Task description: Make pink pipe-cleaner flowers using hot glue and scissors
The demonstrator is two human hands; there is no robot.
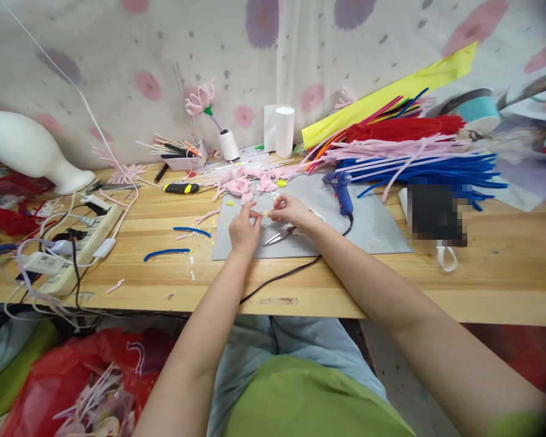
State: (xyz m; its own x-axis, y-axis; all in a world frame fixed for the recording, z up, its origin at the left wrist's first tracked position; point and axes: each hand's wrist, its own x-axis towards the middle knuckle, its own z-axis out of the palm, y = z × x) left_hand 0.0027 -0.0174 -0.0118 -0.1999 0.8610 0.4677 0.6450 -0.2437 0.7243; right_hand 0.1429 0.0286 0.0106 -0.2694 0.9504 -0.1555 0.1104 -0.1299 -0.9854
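Over the grey mat (pixel 377 227), my two hands meet fingertip to fingertip. My left hand (pixel 246 232) pinches one end of a small yellow and whitish piece (pixel 266 213), too small to make out fully. My right hand (pixel 293 213) grips its other side with thumb and forefinger. Scissors (pixel 276 239) lie under my right hand, blades pointing left and handles partly hidden. Just beyond the hands are pink pipe-cleaner petals (pixel 239 185) and a yellow coil (pixel 281 182). A blue glue gun (pixel 343 193) rests to the right on the mat.
Bundles of red (pixel 404 128) and blue pipe cleaners (pixel 418 167) lie at the back right. A pink flower (pixel 201 100) stands in a white spool. Left are a utility knife (pixel 181 189), blue pipe-cleaner pieces (pixel 167 252) and a power strip (pixel 91 243). The glue gun's black cord (pixel 282 276) crosses the table front.
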